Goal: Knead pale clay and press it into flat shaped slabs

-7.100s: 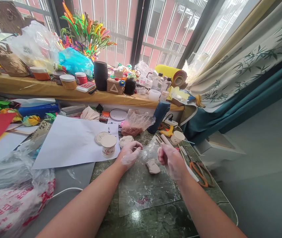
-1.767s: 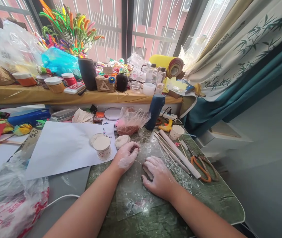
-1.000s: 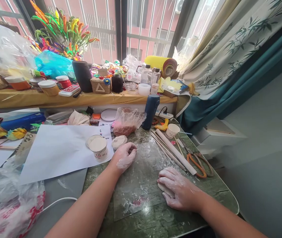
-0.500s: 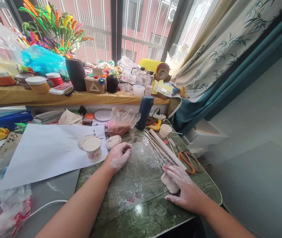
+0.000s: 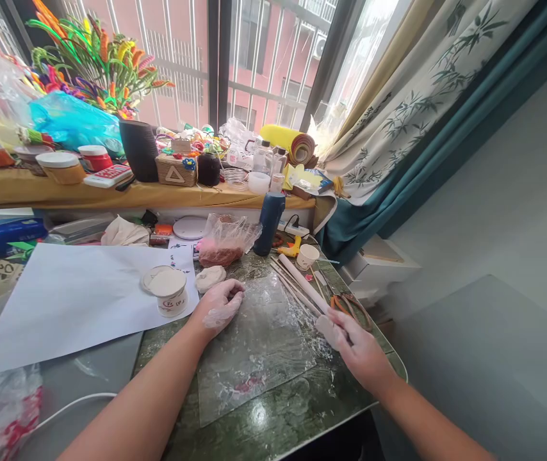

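My right hand grips a flattened piece of white clay between thumb and fingers, at the right side of the table. Close by its fingertips lies the near end of a pale rolling pin. My left hand is curled closed at the left edge of a clear plastic sheet; its fingertips are hidden, so I cannot make out anything inside. White residue coats both hands and speckles the sheet. Just beyond the left hand sits another lump of white clay.
A paper cup with a whitish top stands on white paper. Behind are bagged reddish clay and a dark blue bottle. On the right lie thin sticks, orange-handled scissors, a yellow glue gun and a small cup.
My right hand has closed on the clay piece and lifted it off the table, moving slightly up toward the rolling pin. The left hand keeps its place; the whole view has shifted slightly.
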Demonstrator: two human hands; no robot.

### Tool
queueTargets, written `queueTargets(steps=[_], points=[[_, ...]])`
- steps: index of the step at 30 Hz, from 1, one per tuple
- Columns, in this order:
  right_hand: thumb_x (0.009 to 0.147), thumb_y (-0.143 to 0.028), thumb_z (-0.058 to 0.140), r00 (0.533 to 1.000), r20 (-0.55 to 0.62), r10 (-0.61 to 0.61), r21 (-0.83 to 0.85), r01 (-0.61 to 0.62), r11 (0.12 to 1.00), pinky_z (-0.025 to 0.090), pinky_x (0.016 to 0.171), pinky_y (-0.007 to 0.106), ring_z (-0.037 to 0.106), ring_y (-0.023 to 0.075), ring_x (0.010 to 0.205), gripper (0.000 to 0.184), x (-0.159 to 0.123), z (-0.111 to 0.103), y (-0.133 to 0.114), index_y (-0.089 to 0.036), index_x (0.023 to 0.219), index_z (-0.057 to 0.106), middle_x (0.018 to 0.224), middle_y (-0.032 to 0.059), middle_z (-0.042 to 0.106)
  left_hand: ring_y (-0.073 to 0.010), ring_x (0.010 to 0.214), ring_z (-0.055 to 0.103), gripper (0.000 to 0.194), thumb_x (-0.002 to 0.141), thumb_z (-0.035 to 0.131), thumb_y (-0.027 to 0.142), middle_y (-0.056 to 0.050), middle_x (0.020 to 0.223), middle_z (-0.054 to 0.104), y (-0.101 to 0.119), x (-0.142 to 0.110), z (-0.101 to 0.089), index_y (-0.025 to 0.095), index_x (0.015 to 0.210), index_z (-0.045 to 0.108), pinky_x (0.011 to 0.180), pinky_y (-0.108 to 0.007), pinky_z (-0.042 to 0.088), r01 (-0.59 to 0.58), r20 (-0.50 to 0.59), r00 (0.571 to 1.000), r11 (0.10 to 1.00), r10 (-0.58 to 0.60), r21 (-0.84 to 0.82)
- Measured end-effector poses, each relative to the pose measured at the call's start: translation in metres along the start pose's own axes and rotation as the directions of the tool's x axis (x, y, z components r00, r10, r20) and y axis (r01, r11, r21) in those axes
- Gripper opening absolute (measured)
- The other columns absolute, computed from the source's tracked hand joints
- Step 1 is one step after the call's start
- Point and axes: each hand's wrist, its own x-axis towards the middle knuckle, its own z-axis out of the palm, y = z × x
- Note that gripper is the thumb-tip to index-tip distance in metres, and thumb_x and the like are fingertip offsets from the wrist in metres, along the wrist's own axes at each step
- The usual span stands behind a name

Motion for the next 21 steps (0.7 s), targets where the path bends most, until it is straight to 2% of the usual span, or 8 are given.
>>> queueTargets(steps=[1, 3, 5, 6, 10, 14, 17, 21], points=[[0.095, -0.040, 0.054, 0.988, -0.041, 0.152, 0.168, -0.143, 0.975, 0.057, 0.095, 0.045, 0.069, 0.0301, 0.113, 0.041, 0.003, 0.003, -0.007, -0.024, 0.132, 0.062, 0.125, 0.0104, 0.073, -0.0193, 0.077, 0.063, 0.021, 0.086, 0.051, 0.032, -0.002, 0.082, 0.069, 0.000, 0.000, 0.000, 0.020, 0.091, 0.067, 0.070, -0.030, 0.047, 0.000, 0.002, 1.000, 1.000, 0.000, -0.001], [0.091, -0.047, 0.061, 0.931, 0.035, 0.364, 0.497, -0.332, 0.801, 0.061, 0.078, 0.040, 0.073, 0.0291, 0.098, 0.045, 0.009, 0.010, -0.023, -0.022, 0.129, 0.061, 0.115, 0.0118, 0.076, -0.0190, 0.076, 0.062, 0.021, 0.086, 0.051, 0.032, -0.002, 0.080, 0.068, 0.000, -0.001, 0.000, 0.020, 0.092, 0.067, 0.070, -0.030, 0.047, 0.003, 0.002, 1.000, 1.000, -0.003, -0.007], [0.082, -0.046, 0.075, 0.904, 0.173, 0.391, 0.680, -0.397, 0.617, 0.060, 0.072, 0.036, 0.074, 0.0273, 0.093, 0.051, 0.013, 0.019, -0.039, -0.020, 0.125, 0.062, 0.111, 0.0126, 0.076, -0.0187, 0.075, 0.062, 0.022, 0.087, 0.050, 0.032, -0.001, 0.079, 0.068, 0.000, -0.002, 0.000, 0.021, 0.093, 0.068, 0.070, -0.030, 0.047, 0.004, -0.008, 1.000, 0.999, -0.004, -0.033], [0.077, -0.043, 0.081, 0.903, 0.209, 0.375, 0.719, -0.401, 0.567, 0.059, 0.071, 0.034, 0.074, 0.0265, 0.091, 0.054, 0.015, 0.025, -0.045, -0.020, 0.122, 0.063, 0.111, 0.0125, 0.076, -0.0186, 0.076, 0.062, 0.022, 0.087, 0.050, 0.033, -0.001, 0.080, 0.068, 0.000, -0.002, 0.000, 0.021, 0.093, 0.068, 0.070, -0.030, 0.048, 0.002, -0.014, 1.000, 0.999, -0.003, -0.055], [0.065, -0.041, 0.090, 0.926, 0.188, 0.327, 0.742, -0.352, 0.570, 0.059, 0.069, 0.036, 0.074, 0.0274, 0.088, 0.057, 0.023, 0.056, -0.063, -0.019, 0.112, 0.067, 0.105, 0.0112, 0.077, -0.0198, 0.082, 0.065, 0.020, 0.088, 0.052, 0.033, -0.002, 0.086, 0.071, 0.000, -0.004, -0.001, 0.021, 0.093, 0.067, 0.076, -0.031, 0.051, -0.019, -0.076, 0.997, 0.990, 0.009, -0.142], [0.068, -0.045, 0.086, 0.952, 0.153, 0.265, 0.753, -0.286, 0.593, 0.059, 0.081, 0.043, 0.072, 0.0315, 0.102, 0.056, 0.040, 0.087, -0.079, -0.020, 0.114, 0.066, 0.114, 0.0132, 0.075, -0.0207, 0.087, 0.067, 0.016, 0.088, 0.056, 0.033, -0.003, 0.089, 0.072, 0.000, -0.008, -0.004, 0.022, 0.092, 0.067, 0.083, -0.034, 0.052, -0.067, -0.165, 0.985, 0.985, 0.040, -0.160], [0.071, -0.044, 0.082, 0.956, 0.165, 0.241, 0.788, -0.275, 0.551, 0.058, 0.088, 0.046, 0.071, 0.0323, 0.106, 0.057, 0.059, 0.101, -0.096, -0.019, 0.118, 0.063, 0.121, 0.0151, 0.072, -0.0196, 0.084, 0.066, 0.016, 0.089, 0.056, 0.033, -0.003, 0.087, 0.071, 0.004, -0.012, -0.005, 0.022, 0.091, 0.067, 0.082, -0.034, 0.053, -0.112, -0.158, 0.984, 0.975, 0.082, -0.193], [0.076, -0.038, 0.075, 0.976, 0.175, 0.127, 0.845, -0.215, 0.490, 0.055, 0.098, 0.048, 0.067, 0.0304, 0.117, 0.058, 0.074, 0.113, -0.121, -0.025, 0.130, 0.056, 0.135, 0.0121, 0.065, -0.0199, 0.089, 0.067, 0.023, 0.085, 0.066, 0.035, -0.005, 0.095, 0.068, 0.009, -0.015, -0.005, 0.020, 0.102, 0.063, 0.081, -0.034, 0.056, -0.116, -0.141, 0.988, 0.907, 0.064, -0.405]])
